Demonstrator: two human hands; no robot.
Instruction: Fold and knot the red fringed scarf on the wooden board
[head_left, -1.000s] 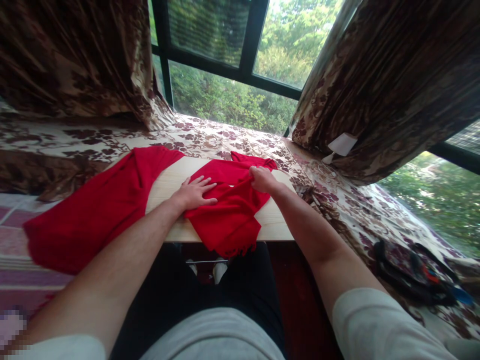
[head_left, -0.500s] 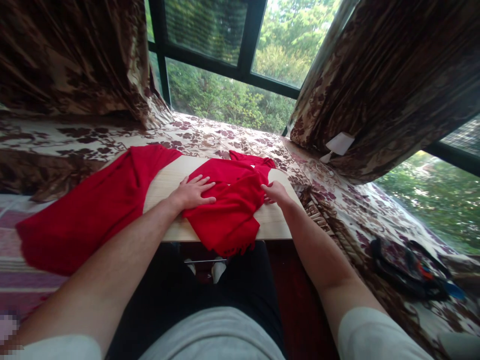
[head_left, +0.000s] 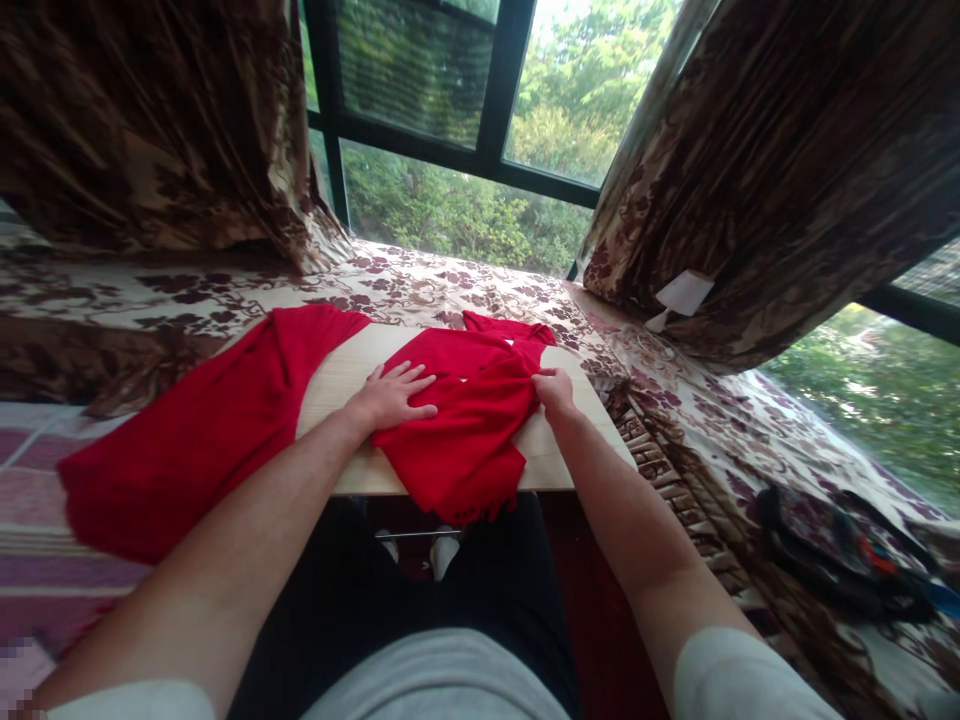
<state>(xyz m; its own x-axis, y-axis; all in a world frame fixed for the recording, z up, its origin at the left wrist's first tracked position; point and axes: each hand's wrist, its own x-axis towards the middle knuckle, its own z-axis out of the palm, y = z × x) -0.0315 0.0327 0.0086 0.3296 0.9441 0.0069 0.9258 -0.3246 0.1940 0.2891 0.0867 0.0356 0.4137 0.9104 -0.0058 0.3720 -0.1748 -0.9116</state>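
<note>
A red scarf (head_left: pixel 465 430) with a fringed end lies bunched in folds across a pale wooden board (head_left: pixel 341 388), and its fringe hangs over the near edge. My left hand (head_left: pixel 394 398) rests flat on the scarf's left side, fingers spread. At the opposite side, my right hand (head_left: pixel 555 390) pinches the scarf's right edge between thumb and fingers. More red cloth (head_left: pixel 202 440) drapes off the board's left end; whether it joins the scarf I cannot tell.
Floral fabric (head_left: pixel 465 285) covers the ledge behind the board. A small white lamp (head_left: pixel 686 293) stands at the right back. A black bag (head_left: pixel 825 555) lies on the right. Striped purple cloth (head_left: pixel 34 510) is on the left, and heavy curtains (head_left: pixel 142 120) frame the window.
The view has shifted slightly. My right hand's fingers have closed more tightly on the scarf's right edge. My left hand stays flat on the scarf.
</note>
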